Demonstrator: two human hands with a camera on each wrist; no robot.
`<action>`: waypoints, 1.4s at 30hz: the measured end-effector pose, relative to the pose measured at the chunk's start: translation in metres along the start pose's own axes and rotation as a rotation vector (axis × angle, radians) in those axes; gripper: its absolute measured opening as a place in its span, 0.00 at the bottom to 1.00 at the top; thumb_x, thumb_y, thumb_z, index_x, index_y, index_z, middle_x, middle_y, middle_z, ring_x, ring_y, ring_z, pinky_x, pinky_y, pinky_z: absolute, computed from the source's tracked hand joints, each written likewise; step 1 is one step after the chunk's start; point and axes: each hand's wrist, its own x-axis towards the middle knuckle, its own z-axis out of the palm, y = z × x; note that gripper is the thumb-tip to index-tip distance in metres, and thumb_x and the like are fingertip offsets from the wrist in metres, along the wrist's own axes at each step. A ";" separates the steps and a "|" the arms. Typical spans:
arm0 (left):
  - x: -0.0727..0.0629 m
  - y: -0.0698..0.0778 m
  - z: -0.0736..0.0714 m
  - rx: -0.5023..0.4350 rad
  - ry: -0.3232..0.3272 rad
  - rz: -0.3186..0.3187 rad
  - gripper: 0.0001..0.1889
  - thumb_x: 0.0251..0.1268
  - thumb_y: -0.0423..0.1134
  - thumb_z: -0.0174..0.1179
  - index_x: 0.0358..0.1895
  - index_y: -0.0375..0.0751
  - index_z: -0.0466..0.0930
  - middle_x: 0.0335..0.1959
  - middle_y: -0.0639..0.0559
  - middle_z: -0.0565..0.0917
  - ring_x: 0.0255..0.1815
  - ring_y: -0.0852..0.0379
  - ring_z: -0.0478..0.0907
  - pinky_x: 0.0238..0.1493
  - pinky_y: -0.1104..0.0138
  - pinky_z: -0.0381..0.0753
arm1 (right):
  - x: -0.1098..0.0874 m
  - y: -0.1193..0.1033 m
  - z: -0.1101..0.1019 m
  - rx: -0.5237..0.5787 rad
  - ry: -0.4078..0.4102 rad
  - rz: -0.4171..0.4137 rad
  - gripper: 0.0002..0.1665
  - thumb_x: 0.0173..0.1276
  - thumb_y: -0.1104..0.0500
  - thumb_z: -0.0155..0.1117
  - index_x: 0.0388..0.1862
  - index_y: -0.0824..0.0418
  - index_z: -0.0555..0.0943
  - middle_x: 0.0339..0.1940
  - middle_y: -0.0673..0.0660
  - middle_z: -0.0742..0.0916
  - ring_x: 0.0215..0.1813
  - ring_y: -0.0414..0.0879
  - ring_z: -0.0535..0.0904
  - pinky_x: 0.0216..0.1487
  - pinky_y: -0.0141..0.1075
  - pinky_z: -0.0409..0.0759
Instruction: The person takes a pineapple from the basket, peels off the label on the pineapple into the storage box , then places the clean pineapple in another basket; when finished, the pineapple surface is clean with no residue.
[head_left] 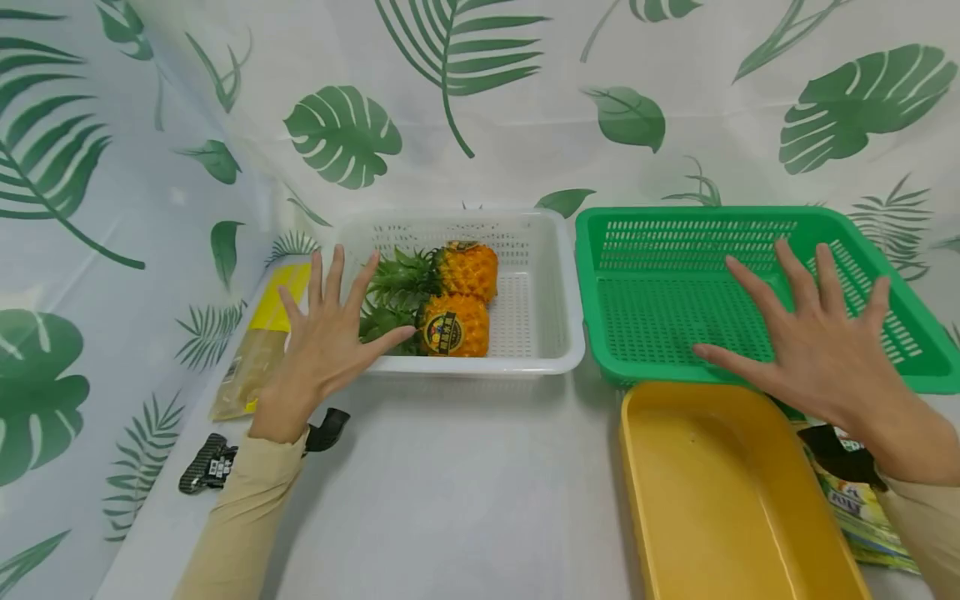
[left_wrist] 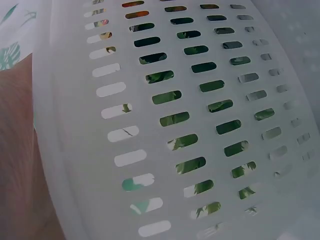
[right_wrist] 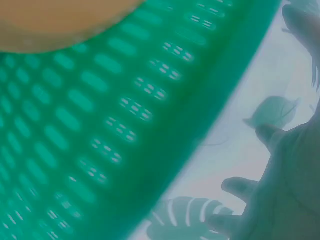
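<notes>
Left hand (head_left: 324,337) at nine o'clock and right hand (head_left: 825,350) at three are spread and empty, apparently pre-grasp, the next move likely calling for a grip on one pineapple (head_left: 472,321).

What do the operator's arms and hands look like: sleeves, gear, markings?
Left hand and right hand bare; no gloves or rings show. Plain, long beige sleeves, lightly creased. Black curved piece at the left wrist, similar black piece at the right. Dark textured device with white markings beside the left sleeve; can't tell if attached. No cables visible.
</notes>
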 end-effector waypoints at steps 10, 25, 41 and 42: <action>-0.023 -0.010 -0.011 -0.087 0.049 -0.029 0.52 0.69 0.78 0.49 0.87 0.54 0.45 0.87 0.38 0.38 0.85 0.31 0.34 0.72 0.24 0.34 | 0.022 -0.025 -0.018 0.009 0.048 -0.207 0.62 0.62 0.26 0.69 0.86 0.47 0.55 0.86 0.68 0.52 0.85 0.71 0.39 0.71 0.80 0.32; -0.054 -0.023 -0.006 -0.404 0.119 -0.212 0.55 0.64 0.59 0.72 0.86 0.45 0.48 0.84 0.35 0.46 0.83 0.33 0.46 0.72 0.30 0.56 | 0.097 -0.140 -0.046 0.047 -0.133 -0.725 0.47 0.67 0.50 0.78 0.80 0.56 0.66 0.77 0.63 0.70 0.74 0.63 0.67 0.67 0.64 0.71; -0.050 -0.016 0.013 -0.736 0.217 -0.457 0.60 0.54 0.45 0.81 0.85 0.47 0.48 0.82 0.39 0.53 0.79 0.40 0.57 0.77 0.41 0.58 | 0.144 -0.227 -0.019 -0.098 -0.452 -0.847 0.54 0.65 0.47 0.80 0.83 0.51 0.62 0.80 0.61 0.67 0.80 0.60 0.62 0.76 0.59 0.66; -0.050 -0.015 0.014 -0.760 0.220 -0.463 0.59 0.54 0.45 0.81 0.85 0.46 0.49 0.82 0.40 0.54 0.79 0.41 0.57 0.77 0.42 0.57 | 0.145 -0.230 -0.017 -0.091 -0.458 -0.854 0.53 0.65 0.48 0.80 0.83 0.51 0.62 0.80 0.61 0.68 0.80 0.60 0.62 0.76 0.59 0.66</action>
